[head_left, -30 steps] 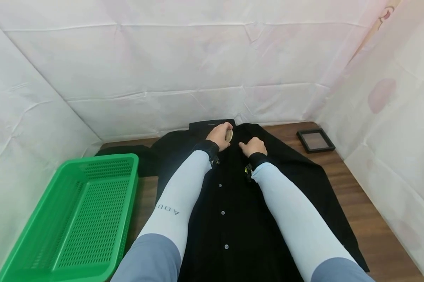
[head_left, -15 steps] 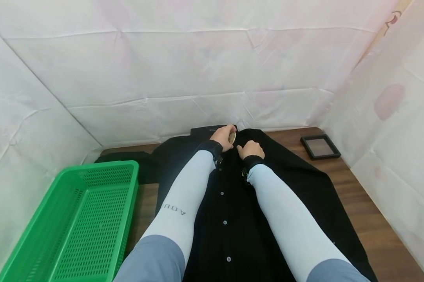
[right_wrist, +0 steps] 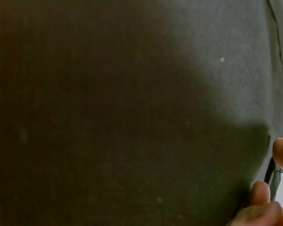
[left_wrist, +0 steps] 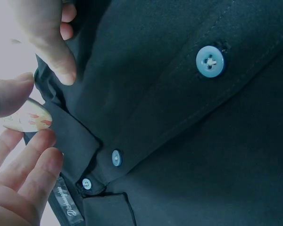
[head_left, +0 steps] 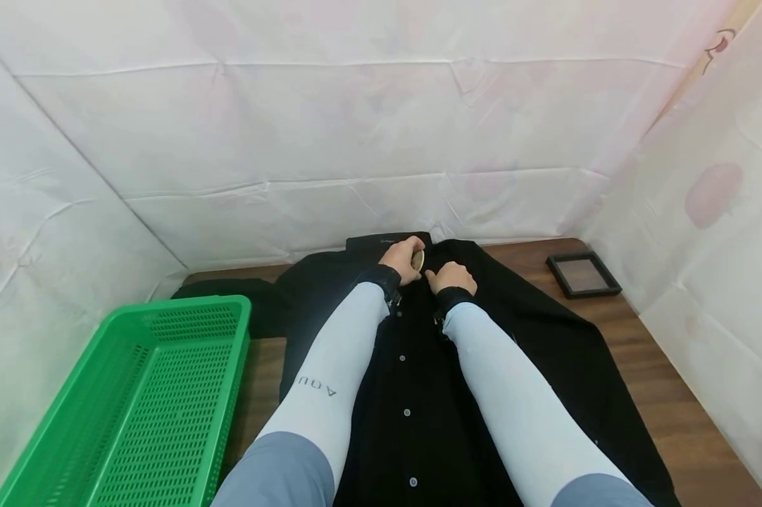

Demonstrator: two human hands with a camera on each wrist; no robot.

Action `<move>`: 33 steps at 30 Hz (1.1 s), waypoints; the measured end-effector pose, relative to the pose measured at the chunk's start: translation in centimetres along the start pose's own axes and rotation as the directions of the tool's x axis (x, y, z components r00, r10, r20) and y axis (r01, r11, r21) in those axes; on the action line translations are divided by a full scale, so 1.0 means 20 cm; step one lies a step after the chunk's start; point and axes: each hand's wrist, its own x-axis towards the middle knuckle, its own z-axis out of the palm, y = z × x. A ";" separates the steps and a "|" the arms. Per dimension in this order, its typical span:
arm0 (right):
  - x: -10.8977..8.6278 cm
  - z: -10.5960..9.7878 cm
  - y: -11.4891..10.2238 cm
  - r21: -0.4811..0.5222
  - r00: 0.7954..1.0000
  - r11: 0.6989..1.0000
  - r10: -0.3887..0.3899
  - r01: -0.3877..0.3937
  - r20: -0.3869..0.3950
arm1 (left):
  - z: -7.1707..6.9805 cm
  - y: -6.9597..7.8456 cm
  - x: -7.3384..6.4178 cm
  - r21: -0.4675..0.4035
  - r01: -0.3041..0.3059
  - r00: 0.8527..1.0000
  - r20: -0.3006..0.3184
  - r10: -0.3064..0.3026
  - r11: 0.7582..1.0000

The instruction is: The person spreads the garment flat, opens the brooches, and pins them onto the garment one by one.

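A black button-up shirt (head_left: pixel 432 429) lies spread front up, its collar (head_left: pixel 384 241) at the back. Close to the collar, my left hand (head_left: pixel 403 259) pinches a small round badge (head_left: pixel 417 260) between thumb and fingers. Orange-red marks show on the pale badge in the left wrist view, where it is tilted. My right hand (head_left: pixel 453 277) is just right of the badge, low over the shirt's upper front, its thumb apart from loosely curled fingers. Pale buttons, one large in the left wrist view (left_wrist: pixel 210 61), run down the front.
A green plastic basket (head_left: pixel 244 338) stands at the left, beside a shirt sleeve. On the wooden table (head_left: pixel 685 422) at the back right lies a black square frame or case (head_left: pixel 582 274). White sheets (head_left: pixel 355 127) enclose the back and sides.
My right hand has moved left, closer to the badge. The left hand keeps its grip on the badge near the collar. The head view has tilted up slightly.
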 end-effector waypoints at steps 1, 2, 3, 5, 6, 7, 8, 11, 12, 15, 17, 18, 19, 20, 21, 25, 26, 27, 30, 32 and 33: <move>0.01 0.00 0.00 -0.005 1.000 1.000 0.001 -0.001 -0.004 | 0.01 0.00 0.00 0.000 -0.003 1.000 -0.002 0.003 1.000; 0.01 0.00 0.01 -0.012 1.000 1.000 -0.002 0.002 -0.004 | 0.01 0.00 0.01 -0.003 -0.003 1.000 -0.005 0.003 1.000; 0.02 0.00 0.01 -0.017 1.000 1.000 -0.006 0.006 -0.002 | 0.01 0.00 0.01 -0.008 -0.002 1.000 -0.008 0.002 1.000; 0.03 0.01 0.00 -0.015 1.000 1.000 -0.013 0.013 0.009 | 0.01 -0.01 0.01 -0.011 0.000 1.000 -0.012 0.000 1.000; 0.03 0.01 0.00 -0.011 1.000 1.000 -0.014 0.014 0.013 | 0.02 -0.01 0.01 -0.011 0.001 1.000 -0.012 -0.001 1.000; 0.03 0.01 0.00 -0.005 1.000 1.000 -0.016 0.016 0.020 | 0.02 -0.01 0.01 -0.013 0.000 1.000 -0.013 0.000 1.000; 0.03 0.01 0.00 0.000 1.000 1.000 -0.017 0.018 0.025 | 0.02 -0.01 0.01 -0.012 -0.003 1.000 -0.013 0.003 1.000; 0.03 0.01 -0.01 0.031 0.999 0.999 -0.020 0.019 0.032 | 0.03 -0.01 0.01 -0.004 -0.015 1.000 -0.015 0.015 1.000; 0.03 0.00 -0.02 0.040 0.999 0.999 -0.021 0.020 0.033 | 0.03 -0.01 0.01 -0.003 -0.017 1.000 -0.015 0.017 1.000; 0.01 -0.01 -0.03 0.061 0.999 0.998 -0.025 0.022 0.038 | 0.05 -0.02 0.01 0.005 -0.024 1.000 -0.014 0.025 1.000; 0.00 -0.01 -0.03 0.067 0.999 0.997 -0.029 0.026 0.045 | 0.06 -0.02 0.01 0.010 -0.027 1.000 -0.010 0.027 1.000; 0.00 -0.01 -0.03 0.070 0.998 0.997 -0.033 0.029 0.048 | 0.06 -0.02 0.01 0.011 -0.028 1.000 -0.008 0.028 1.000; 0.00 -0.01 -0.03 0.070 0.998 0.997 -0.037 0.033 0.048 | 0.06 -0.02 0.01 0.013 -0.031 1.000 -0.004 0.031 0.999; -0.01 -0.02 -0.03 0.072 0.998 0.997 -0.043 0.040 0.048 | 0.07 -0.02 0.01 0.013 -0.031 1.000 -0.002 0.031 0.999; -0.01 -0.02 -0.02 0.075 0.997 0.996 -0.052 0.048 0.049 | 0.07 -0.02 0.01 0.013 -0.030 1.000 0.001 0.030 0.999; -0.02 -0.02 -0.02 0.095 0.996 0.993 -0.075 0.071 0.043 | 0.07 -0.01 0.01 0.017 -0.023 1.000 0.010 0.023 1.000; -0.03 -0.02 -0.02 0.104 0.996 0.992 -0.080 0.075 0.043 | 0.07 -0.01 0.01 0.020 -0.019 1.000 0.012 0.019 1.000; -0.03 -0.02 -0.02 0.111 0.995 0.991 -0.085 0.080 0.043 | 0.06 0.00 0.00 0.020 -0.013 1.000 0.014 0.013 1.000; -0.05 -0.02 -0.02 0.135 0.995 0.986 -0.099 0.094 0.030 | 0.06 0.00 -0.01 0.029 0.002 1.000 0.020 -0.002 1.000; -0.06 -0.01 -0.02 0.148 0.994 0.983 -0.111 0.107 0.016 | 0.06 0.00 -0.02 0.032 0.005 1.000 0.020 -0.006 0.999; -0.06 -0.01 -0.02 0.155 0.993 0.981 -0.117 0.115 0.006 | 0.06 0.00 -0.02 0.033 0.006 1.000 0.018 -0.007 0.999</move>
